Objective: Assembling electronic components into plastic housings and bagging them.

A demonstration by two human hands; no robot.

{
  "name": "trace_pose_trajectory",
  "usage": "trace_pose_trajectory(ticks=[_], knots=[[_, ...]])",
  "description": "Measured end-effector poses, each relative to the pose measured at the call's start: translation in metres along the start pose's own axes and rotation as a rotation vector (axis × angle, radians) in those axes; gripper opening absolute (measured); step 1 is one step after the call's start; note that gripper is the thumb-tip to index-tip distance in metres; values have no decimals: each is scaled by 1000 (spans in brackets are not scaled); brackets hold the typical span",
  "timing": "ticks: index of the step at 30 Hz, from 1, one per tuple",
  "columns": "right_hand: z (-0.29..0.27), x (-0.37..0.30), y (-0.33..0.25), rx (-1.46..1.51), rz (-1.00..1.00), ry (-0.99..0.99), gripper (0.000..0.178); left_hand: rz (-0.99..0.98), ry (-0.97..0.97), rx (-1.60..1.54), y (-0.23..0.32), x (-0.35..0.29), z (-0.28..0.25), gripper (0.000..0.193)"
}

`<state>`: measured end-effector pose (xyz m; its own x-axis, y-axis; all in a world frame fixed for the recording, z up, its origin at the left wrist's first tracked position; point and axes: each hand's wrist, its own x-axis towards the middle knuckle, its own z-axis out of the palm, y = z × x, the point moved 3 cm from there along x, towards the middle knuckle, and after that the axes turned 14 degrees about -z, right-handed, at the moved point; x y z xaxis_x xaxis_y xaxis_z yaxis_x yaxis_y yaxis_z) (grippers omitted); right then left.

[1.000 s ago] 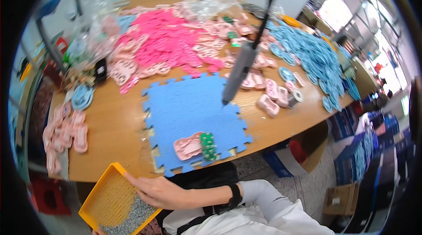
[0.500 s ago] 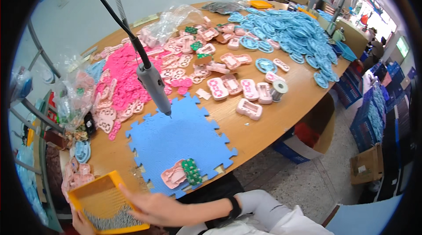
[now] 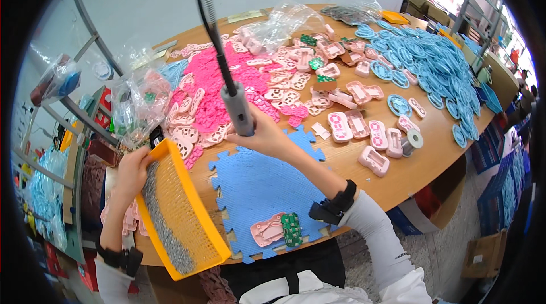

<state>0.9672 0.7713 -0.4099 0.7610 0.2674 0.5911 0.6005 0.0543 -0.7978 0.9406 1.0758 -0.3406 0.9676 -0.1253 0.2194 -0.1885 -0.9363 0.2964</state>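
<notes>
My left hand point(image 3: 132, 172) is closed on the upper corner of a yellow tray point(image 3: 206, 224), which is tilted and has a heap of small grey metal screws point(image 3: 165, 227) gathered along its left side. With my right hand point(image 3: 263, 133) I grip the lower end of a hanging grey electric screwdriver point(image 3: 238, 112); its tip is hidden by the hand. Below, on the blue foam mat point(image 3: 259, 182), lie a pink plastic shell point(image 3: 266, 230) and, against its right side, a panel of green circuit boards point(image 3: 292, 230).
Bright pink parts point(image 3: 222, 85) heap up behind the mat, and light blue oval parts point(image 3: 438, 65) pile at the far right. Several pink shells and a solder wire spool point(image 3: 413, 140) stand right of the mat. A clear plastic bag point(image 3: 290, 25) lies at the back.
My right hand has left the tray and gone up to the screwdriver. The tray has risen and swung steeper in my left hand, its screws now along the left side. The view has shifted.
</notes>
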Motion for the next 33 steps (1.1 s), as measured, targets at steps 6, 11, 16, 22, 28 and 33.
trace_pose_trajectory(ticks=[6, 11, 16, 22, 28, 33], knots=[[-41, -22, -56, -23, 120, 191, 53, 327, -111, 6, 63, 60, 33, 6], [-79, -52, -82, -32, 151, 279, 45, 593, -326, 11, 122, 98, 99, 10], [-110, -84, -116, -196, 124, 404, 27, 971, -402, -152, 208, 103, 145, 16], [-123, -97, -133, -198, 175, 513, 35, 1240, -642, 114, 269, 86, 189, 16], [-132, -107, -136, -224, 169, 531, 53, 1379, -693, 81, 285, 71, 213, 10], [-130, -109, -129, -203, 171, 514, 57, 1391, -725, 91, 289, 73, 214, 10]])
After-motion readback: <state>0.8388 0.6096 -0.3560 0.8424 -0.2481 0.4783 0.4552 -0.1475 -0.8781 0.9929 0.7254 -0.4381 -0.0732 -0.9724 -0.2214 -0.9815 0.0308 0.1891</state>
